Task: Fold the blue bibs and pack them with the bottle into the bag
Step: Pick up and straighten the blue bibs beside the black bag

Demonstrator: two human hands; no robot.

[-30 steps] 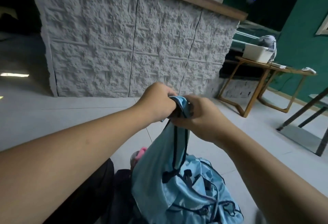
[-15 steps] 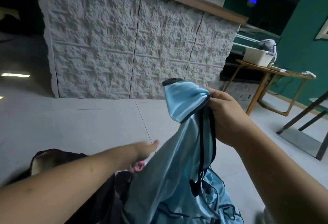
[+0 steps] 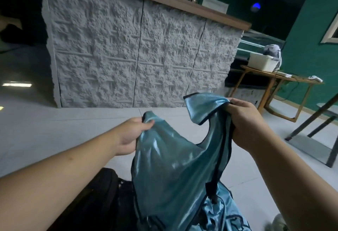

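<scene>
A shiny light-blue bib (image 3: pixel 170 159) with dark trim hangs in front of me, held up by both shoulder straps. My left hand (image 3: pixel 130 136) pinches the left strap near its top. My right hand (image 3: pixel 245 122) grips the right strap, whose end flops over to the left. More blue bibs (image 3: pixel 221 212) lie in a heap on the floor under the hanging one. A black bag (image 3: pixel 102 199) sits low at the left, partly behind my left forearm. The bottle is hidden from view.
A rough grey stone-faced counter (image 3: pixel 139 53) with a wooden top stands straight ahead. At the right are a wooden table (image 3: pixel 285 84) with a white box (image 3: pixel 261 62) and the dark metal legs (image 3: pixel 321 121) of another table. The floor is pale tile.
My left hand has come back up from near the floor and taken hold of the bib's left strap. The two hands now hold the straps apart, spreading the bib.
</scene>
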